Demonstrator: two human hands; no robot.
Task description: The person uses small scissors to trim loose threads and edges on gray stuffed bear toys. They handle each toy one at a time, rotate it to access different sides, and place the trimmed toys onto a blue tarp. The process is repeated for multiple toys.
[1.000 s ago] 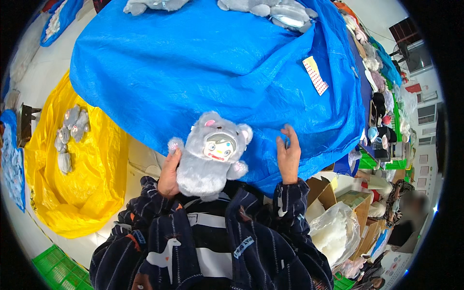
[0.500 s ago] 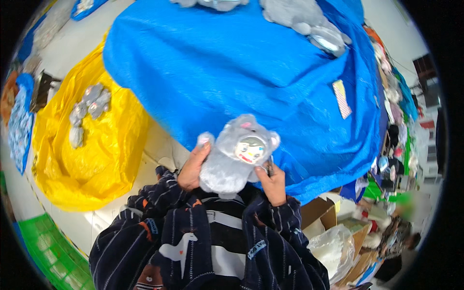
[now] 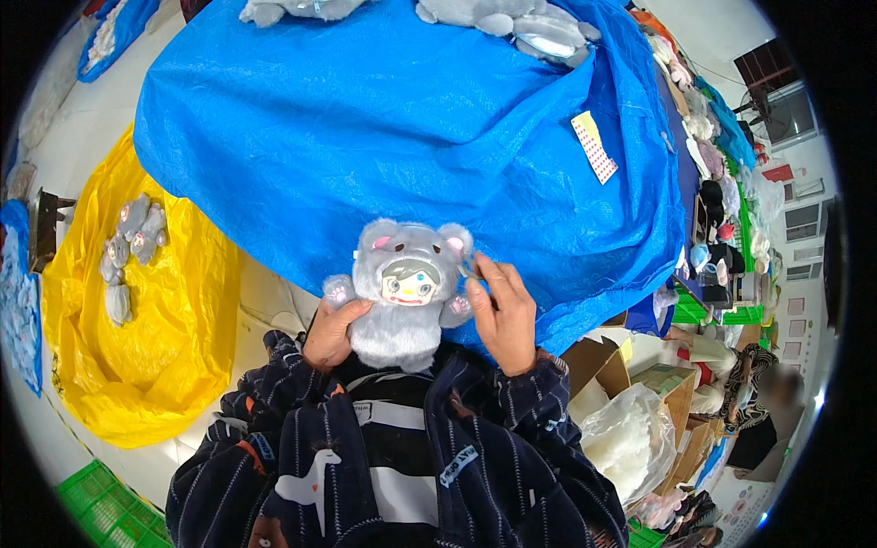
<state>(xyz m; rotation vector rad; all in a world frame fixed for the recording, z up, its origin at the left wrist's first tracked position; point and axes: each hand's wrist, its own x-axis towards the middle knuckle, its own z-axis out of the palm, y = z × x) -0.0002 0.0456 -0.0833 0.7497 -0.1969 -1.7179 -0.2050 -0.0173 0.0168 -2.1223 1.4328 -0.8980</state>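
A grey plush bear [image 3: 398, 333] with pink inner ears, pink paw pads and a pale doll face faces up in front of my chest, upright. My left hand [image 3: 334, 334] is closed on its left side, just below the raised paw, with the thumb over the front. My right hand [image 3: 505, 315] is beside the bear's right paw, thumb and fingers partly apart. A small, thin metal tool [image 3: 470, 267] shows at those fingertips, near the bear's head; most of it is hidden, and its exact kind is unclear.
A large blue sheet [image 3: 384, 137] spreads ahead, bearing more grey plush toys [image 3: 507, 20] and a dotted card strip [image 3: 595, 148]. On the left, a yellow sheet [image 3: 183, 329] holds small grey plush pieces [image 3: 132, 239]. Cardboard boxes [image 3: 598, 363] and a bag of white stuffing [image 3: 630, 443] stand right.
The bear has turned from tilted to upright, its face now toward me, and shifted left in view. My right hand has come off its side and risen, fingers spreading.
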